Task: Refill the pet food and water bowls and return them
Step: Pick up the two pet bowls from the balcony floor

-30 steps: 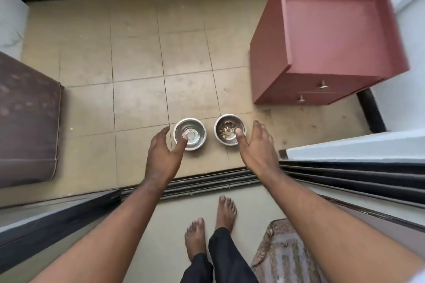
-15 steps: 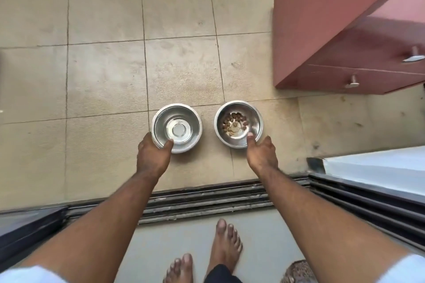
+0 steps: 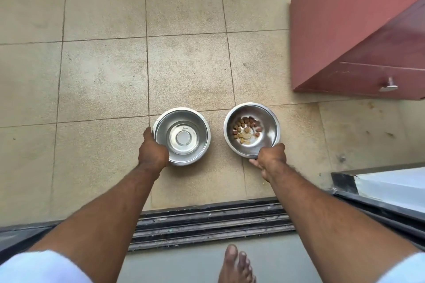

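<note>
2 steel bowls are sitting side by side on the tiled floor (image 3: 184, 71), a little apart, just beyond the dark sliding-door track (image 3: 211, 223). The left bowl (image 3: 184, 136) is showing only its shiny bottom; whether it is holding any water I cannot tell. The right bowl (image 3: 251, 130) is carrying a small scatter of brown kibble (image 3: 245, 130) around its middle.

The person is reaching down with both arms at once. The left hand (image 3: 153, 150) is gripping the near-left rim of the left bowl, its fingers curled around the edge and mostly hidden behind the knuckles. The right hand (image 3: 271, 156) is gripping the near rim of the right bowl, with the fingers (image 3: 253, 162) tucking under the bowl's near side. The right bowl is appearing slightly tipped, its near edge in the hand; whether either bowl is clear of the floor I cannot tell.

A reddish-brown cabinet (image 3: 326, 30) with 1 visible metal knob (image 3: 388, 86) is standing at the upper right, well apart from the bowls. A bare foot (image 3: 236, 264) is showing at the bottom edge, on the near side of the track, and white sleeves (image 3: 39, 266) are showing at both lower corners.
</note>
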{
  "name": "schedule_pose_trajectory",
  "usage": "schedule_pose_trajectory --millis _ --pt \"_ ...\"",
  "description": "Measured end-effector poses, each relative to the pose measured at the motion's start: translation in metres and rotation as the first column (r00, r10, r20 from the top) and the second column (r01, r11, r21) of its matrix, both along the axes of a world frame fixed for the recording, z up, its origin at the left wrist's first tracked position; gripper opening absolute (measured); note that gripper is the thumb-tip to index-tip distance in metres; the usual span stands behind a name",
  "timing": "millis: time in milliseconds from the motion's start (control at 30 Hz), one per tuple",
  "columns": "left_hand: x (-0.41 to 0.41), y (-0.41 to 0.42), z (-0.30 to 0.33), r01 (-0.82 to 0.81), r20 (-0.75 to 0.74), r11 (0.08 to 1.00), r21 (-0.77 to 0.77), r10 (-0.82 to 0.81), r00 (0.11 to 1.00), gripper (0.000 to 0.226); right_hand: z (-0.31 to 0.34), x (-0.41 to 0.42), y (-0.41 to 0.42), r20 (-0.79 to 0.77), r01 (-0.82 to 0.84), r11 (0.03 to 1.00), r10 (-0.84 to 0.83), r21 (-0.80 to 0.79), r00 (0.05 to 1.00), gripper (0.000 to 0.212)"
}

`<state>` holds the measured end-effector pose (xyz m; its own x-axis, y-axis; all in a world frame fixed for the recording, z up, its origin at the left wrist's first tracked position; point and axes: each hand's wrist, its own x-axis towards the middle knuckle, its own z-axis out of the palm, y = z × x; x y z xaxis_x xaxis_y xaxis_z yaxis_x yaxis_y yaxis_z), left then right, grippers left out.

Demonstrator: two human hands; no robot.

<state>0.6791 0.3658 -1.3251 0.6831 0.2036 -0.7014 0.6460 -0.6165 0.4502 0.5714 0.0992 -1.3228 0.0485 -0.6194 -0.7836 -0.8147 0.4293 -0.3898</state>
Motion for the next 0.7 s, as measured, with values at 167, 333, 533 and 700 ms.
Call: schedule_pose_trajectory --millis 167,333,533,700 --pt "-0.002 0.003 0.0 0.045 0.07 0.996 0.074 -0.05 0.996 0.04 0.002 -0.004 0.002 0.115 0.036 0.999 -0.032 -0.027 0.993 0.063" --pt "-0.009 -0.007 0.05 0.05 0.092 0.995 0.09 -0.058 0.994 0.039 0.05 -0.014 0.005 0.164 0.062 0.998 -0.058 -0.018 0.985 0.061" --pt "-0.006 -0.023 0.167 0.061 0.138 0.997 0.041 -0.066 0.988 0.036 0.165 -0.019 0.004 0.237 0.111 0.993 -0.099 -0.039 0.966 0.039" --pt "-0.001 -0.031 0.294 0.079 0.188 0.997 -0.01 -0.076 0.979 0.029 0.29 -0.025 -0.001 0.314 0.131 0.988 -0.101 -0.077 0.944 0.039"
